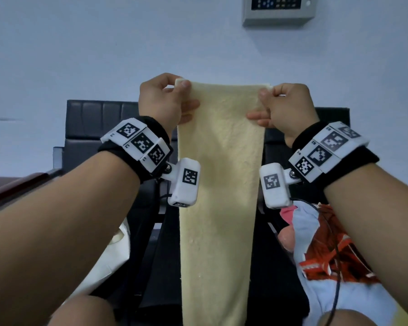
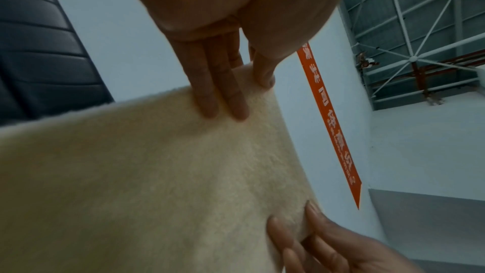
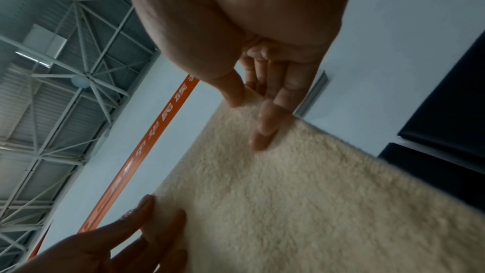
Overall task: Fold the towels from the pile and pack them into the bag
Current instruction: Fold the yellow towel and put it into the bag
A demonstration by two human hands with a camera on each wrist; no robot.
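The pale yellow terry towel (image 1: 219,184) hung in the air in front of the person, held by its top edge. The left hand (image 1: 165,100) pinched the upper left corner between thumb and curled fingers; the right hand (image 1: 285,107) pinched the upper right corner in the same manner. Each grip was therefore narrow and closed on cloth, confirmed in both wrist views, where fingertips (image 2: 225,103) lay flat against the pile beside the corner.

The towel's long axis ran vertically, straight down from the two grips, with its lower end out of frame below. The short top edge spanned level between the hands, so both hands stood equally near to it. The next fold would, in my judgement, turn on this: the free length lay wholly below the grips, and neither hand had the advantage.

Behind the towel stood a black padded chair (image 1: 99,123) against a plain pale wall (image 1: 80,55). To the right of the towel, low down, lay crumpled light blue and orange cloth (image 1: 335,250), probably part of the pile, though the view was too partial to be sure. To the left of the towel, a white fabric item (image 1: 108,260) was partly hidden by the forearm. No counter was in view.
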